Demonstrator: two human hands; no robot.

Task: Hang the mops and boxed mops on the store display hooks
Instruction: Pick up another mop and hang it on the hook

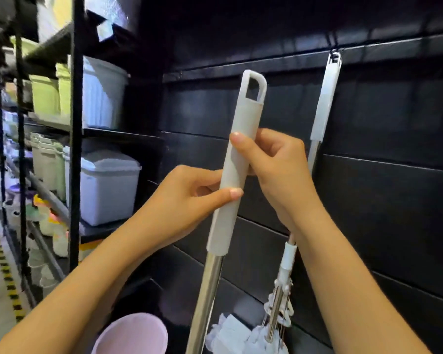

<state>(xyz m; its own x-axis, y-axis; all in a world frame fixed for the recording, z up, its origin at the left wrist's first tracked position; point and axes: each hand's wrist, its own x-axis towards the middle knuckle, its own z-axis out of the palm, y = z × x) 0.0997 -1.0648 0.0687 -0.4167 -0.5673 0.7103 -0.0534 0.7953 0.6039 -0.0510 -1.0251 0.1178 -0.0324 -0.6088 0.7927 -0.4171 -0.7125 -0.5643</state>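
MOP (237,159): rigid, light, smooth | HOLD: your left hand (187,203) and right hand (274,164) fingers wrap grey grip | lift by loop.

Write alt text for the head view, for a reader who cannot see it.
The left hand and right hand grip a mop's grey handle, hanging loop uppermost, before a dark slatted wall. At right, a second mop hangs from a hook.
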